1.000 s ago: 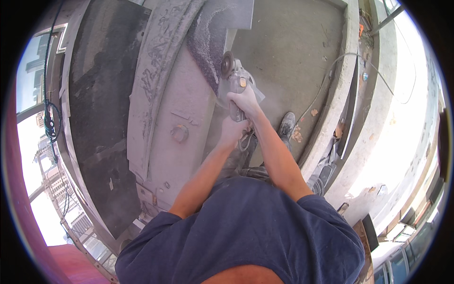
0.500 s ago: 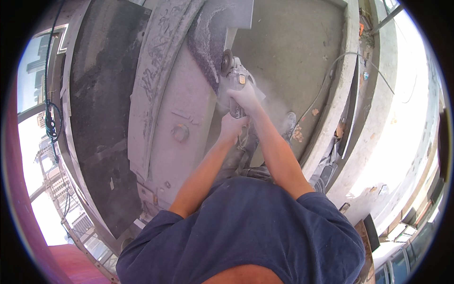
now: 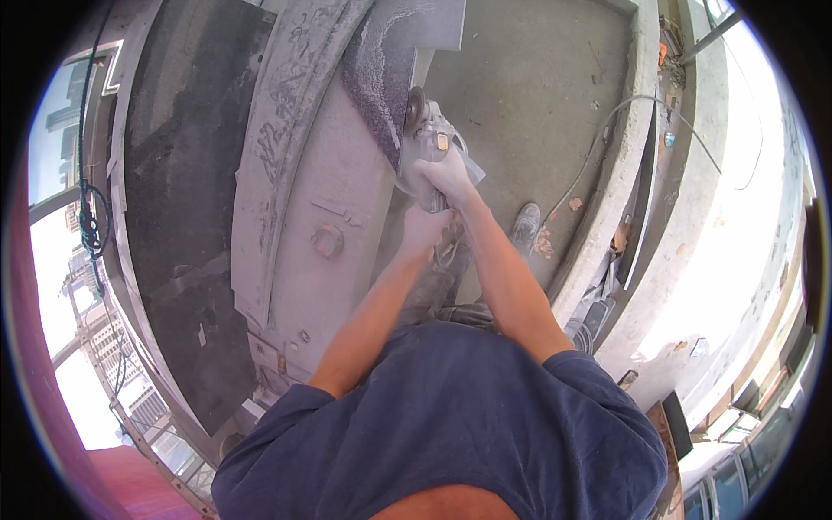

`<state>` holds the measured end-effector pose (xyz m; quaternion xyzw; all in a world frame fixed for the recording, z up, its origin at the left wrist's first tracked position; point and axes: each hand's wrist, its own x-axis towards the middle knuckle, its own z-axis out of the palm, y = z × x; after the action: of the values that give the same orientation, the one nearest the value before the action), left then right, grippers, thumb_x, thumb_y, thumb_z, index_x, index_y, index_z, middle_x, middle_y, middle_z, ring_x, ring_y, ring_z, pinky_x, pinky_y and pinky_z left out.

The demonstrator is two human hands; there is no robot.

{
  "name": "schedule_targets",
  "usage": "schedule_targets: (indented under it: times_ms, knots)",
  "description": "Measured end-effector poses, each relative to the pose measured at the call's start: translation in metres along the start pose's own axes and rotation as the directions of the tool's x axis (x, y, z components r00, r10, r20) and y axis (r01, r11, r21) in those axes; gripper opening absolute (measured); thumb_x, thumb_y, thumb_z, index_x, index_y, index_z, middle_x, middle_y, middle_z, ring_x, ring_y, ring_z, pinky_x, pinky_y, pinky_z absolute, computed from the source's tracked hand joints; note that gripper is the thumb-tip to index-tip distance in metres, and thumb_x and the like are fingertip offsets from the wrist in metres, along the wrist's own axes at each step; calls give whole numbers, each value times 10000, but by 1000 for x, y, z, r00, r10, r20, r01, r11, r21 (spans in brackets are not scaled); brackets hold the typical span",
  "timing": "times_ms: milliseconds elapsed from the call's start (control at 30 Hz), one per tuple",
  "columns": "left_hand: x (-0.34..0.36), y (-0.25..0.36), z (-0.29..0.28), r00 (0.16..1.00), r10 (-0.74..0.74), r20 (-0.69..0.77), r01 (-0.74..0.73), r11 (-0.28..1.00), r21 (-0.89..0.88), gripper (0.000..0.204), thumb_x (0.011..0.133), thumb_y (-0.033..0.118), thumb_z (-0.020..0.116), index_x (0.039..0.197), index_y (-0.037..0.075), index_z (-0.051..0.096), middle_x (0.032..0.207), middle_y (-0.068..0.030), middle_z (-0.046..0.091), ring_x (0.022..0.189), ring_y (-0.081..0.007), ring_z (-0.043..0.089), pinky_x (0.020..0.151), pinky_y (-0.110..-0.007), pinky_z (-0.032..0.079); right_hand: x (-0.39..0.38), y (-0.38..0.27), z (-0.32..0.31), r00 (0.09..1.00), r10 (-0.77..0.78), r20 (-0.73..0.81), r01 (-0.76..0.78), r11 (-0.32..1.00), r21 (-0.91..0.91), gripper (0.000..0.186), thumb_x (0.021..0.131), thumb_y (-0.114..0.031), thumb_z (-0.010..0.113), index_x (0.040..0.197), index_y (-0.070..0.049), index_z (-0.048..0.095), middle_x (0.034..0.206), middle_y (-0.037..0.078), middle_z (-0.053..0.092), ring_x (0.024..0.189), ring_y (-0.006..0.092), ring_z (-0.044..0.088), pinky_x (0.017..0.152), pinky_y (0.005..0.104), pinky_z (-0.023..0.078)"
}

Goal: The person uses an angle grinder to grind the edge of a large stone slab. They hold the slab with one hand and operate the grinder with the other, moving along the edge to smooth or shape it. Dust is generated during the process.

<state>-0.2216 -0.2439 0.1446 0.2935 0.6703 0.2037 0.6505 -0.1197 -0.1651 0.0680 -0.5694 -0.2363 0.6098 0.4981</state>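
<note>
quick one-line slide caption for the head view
Left hand and right hand grip a dusty angle grinder, its disc at the edge of a dark, dust-streaked slab.

The head camera (a fisheye) looks down at both hands (image 3: 446,178).

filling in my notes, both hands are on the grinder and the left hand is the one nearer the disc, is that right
Not quite: the head view shows the right hand nearer the disc, with the left hand farther back. Both hands are on the grinder.
</note>
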Motion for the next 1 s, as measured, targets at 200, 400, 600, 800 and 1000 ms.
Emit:
schedule_targets:
  times_ms: [200,400,600,800,1000]
  knots:
    - [7,7,-1,1000,-14,-16,13,999,-41,247,825,77,882,1052,54,789,828,-20,742,646,-101,636,550,-293,410,7,-8,0,995,82,50,-84,996,37,558,812,-33,806,1347,-6,649,997,81,733,771,186,752,699,365,628]
    - [-12,-2,7,999,1,-48,-1,1000,-4,248,864,105,889,1075,65,767,840,-35,733,578,-74,554,498,-280,349,-19,-9,-6,998,32,56,-31,999,-11,621,800,-53,840,1386,-14,639,1064,83,727,846,196,757,747,381,636]
    - [-21,-8,6,999,14,-31,-14,1000,-20,254,854,91,880,1078,59,764,825,-42,732,576,-79,558,497,-281,343,-27,-11,-11,981,181,68,-177,983,-52,769,796,-160,906,1449,56,561,1312,186,715,1197,277,745,1017,415,620]
    - [-31,-9,7,999,-16,-37,14,999,-37,247,849,76,874,1066,54,757,804,-39,730,553,-67,545,489,-280,338,-33,-7,-11,985,154,78,-151,987,-54,785,801,-168,906,1456,68,543,1302,200,712,1180,289,745,1005,423,625]
    - [-31,-9,2,999,-19,-41,17,999,-51,240,854,58,867,1066,38,756,813,-38,736,569,-67,569,491,-283,354,-45,-9,-10,981,164,100,-164,986,-1,797,797,-162,908,1450,60,509,1240,196,704,1090,277,766,914,407,643]
